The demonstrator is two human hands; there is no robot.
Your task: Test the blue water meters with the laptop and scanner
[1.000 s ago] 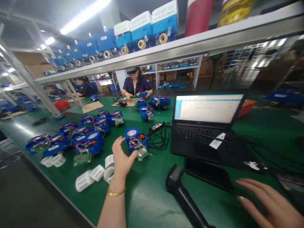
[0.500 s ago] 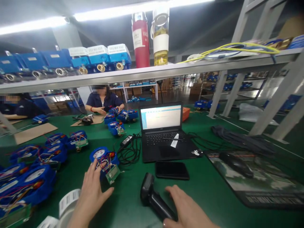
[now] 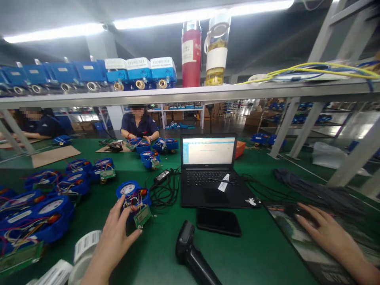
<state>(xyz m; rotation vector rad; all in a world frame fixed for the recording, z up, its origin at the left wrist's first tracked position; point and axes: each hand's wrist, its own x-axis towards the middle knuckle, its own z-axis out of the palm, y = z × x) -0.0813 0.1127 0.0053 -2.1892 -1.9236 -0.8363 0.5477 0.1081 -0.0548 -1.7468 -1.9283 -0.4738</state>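
My left hand (image 3: 111, 237) rests with spread fingers against the near side of a blue water meter (image 3: 132, 196) with loose wires and a small circuit board; it touches the meter without clasping it. My right hand (image 3: 325, 231) lies on a black computer mouse (image 3: 298, 211) on a mouse pad (image 3: 308, 257) at the right. Between the hands a black barcode scanner (image 3: 191, 255) lies on the green table, with a dark phone (image 3: 218, 221) behind it. An open laptop (image 3: 208, 170) stands beyond the phone.
Several more blue meters (image 3: 44, 206) crowd the table's left side, with label rolls (image 3: 84, 247) near my left wrist. A power adapter and cables (image 3: 163, 186) lie left of the laptop. A shelf (image 3: 190, 93) overhead carries meters, a red bottle and a glass bottle. Seated people work across the table.
My right hand left the barcode scanner and moved right onto the mouse. My left hand stayed at the blue meter. The view swung right over the last second.
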